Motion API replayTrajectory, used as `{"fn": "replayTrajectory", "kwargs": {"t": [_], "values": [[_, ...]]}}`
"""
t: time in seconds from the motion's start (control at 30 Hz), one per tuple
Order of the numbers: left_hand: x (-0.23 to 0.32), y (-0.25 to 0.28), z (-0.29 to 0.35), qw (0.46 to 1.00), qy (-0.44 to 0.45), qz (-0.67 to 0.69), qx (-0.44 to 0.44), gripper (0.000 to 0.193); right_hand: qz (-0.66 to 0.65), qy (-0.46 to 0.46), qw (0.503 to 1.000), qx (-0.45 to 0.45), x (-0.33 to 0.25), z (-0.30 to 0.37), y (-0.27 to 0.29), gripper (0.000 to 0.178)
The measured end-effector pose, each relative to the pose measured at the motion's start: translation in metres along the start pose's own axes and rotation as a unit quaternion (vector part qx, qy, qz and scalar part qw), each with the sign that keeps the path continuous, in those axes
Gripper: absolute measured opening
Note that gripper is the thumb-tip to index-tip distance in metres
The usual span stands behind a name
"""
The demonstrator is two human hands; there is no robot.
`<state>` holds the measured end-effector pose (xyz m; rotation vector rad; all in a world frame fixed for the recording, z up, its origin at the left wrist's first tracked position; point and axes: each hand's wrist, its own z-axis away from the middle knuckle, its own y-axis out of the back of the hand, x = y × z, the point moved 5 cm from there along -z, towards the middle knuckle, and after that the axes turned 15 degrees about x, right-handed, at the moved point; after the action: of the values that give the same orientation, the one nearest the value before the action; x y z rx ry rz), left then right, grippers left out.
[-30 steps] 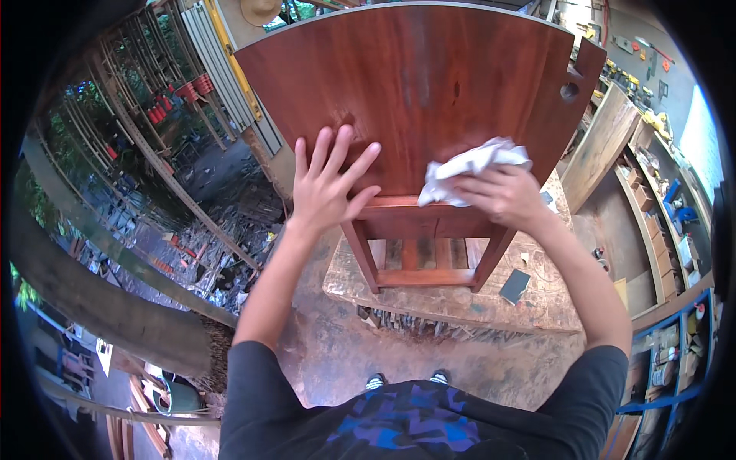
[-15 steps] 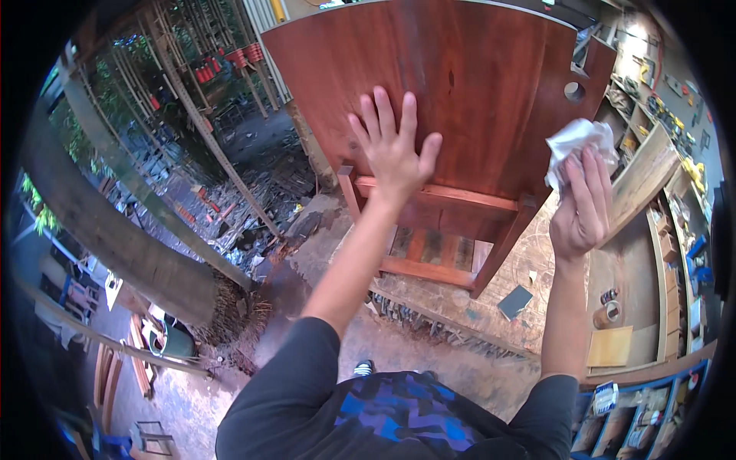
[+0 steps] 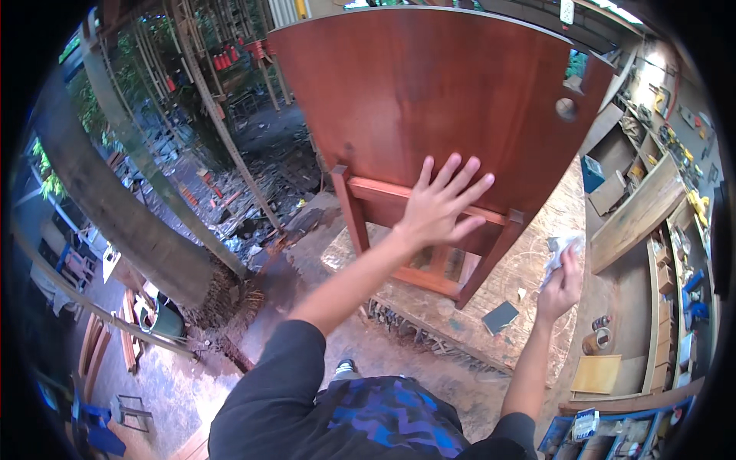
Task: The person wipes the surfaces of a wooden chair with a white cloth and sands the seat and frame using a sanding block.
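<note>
A large reddish-brown varnished wooden panel point(image 3: 429, 92) on a legged frame stands in front of me on a worn workbench point(image 3: 529, 268). Near the panel's upper right corner is a round hole point(image 3: 566, 109). My left hand point(image 3: 441, 203) has its fingers spread, held in front of the panel's lower part and the frame's crossbar; whether it touches the wood I cannot tell. To the right of the frame, above the bench, my right hand point(image 3: 562, 287) grips a crumpled white cloth point(image 3: 553, 257).
A dark sheet point(image 3: 500, 317), perhaps sandpaper, lies on the bench near the frame's leg. Shelves with tools and a leaning board point(image 3: 632, 215) line the right side. A blue-edged parts tray point(image 3: 613, 429) sits lower right. Leaning posts point(image 3: 123, 207) stand at left beside a bucket point(image 3: 162, 318).
My left hand has moved down and to the right across the panel. The right hand, with the cloth, has dropped lower, away from the panel's edge. The view has shifted slightly.
</note>
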<state>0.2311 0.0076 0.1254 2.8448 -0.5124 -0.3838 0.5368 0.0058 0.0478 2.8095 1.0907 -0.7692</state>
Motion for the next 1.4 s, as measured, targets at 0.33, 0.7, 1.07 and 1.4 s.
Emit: {"fn": "replayTrajectory", "kwargs": {"t": [0.33,0.7,1.07,1.4], "values": [[0.027,0.000,-0.138,0.984,-0.072,-0.096,0.135,0.070,0.071,-0.192,0.979,-0.011,0.102,0.107,0.075,0.027],[-0.009,-0.009,-0.016,0.963,-0.255,-0.028,-0.080,0.065,0.158,-0.225,0.958,-0.083,0.172,0.147,0.117,0.028],[-0.006,-0.011,-0.008,0.993,-0.104,-0.036,-0.038,0.064,0.144,-0.054,0.983,-0.102,0.092,0.074,0.039,0.029],[0.030,-0.021,-0.057,0.957,-0.289,0.010,-0.018,0.066,0.284,-0.133,0.946,-0.082,0.135,0.091,0.065,0.027]]}}
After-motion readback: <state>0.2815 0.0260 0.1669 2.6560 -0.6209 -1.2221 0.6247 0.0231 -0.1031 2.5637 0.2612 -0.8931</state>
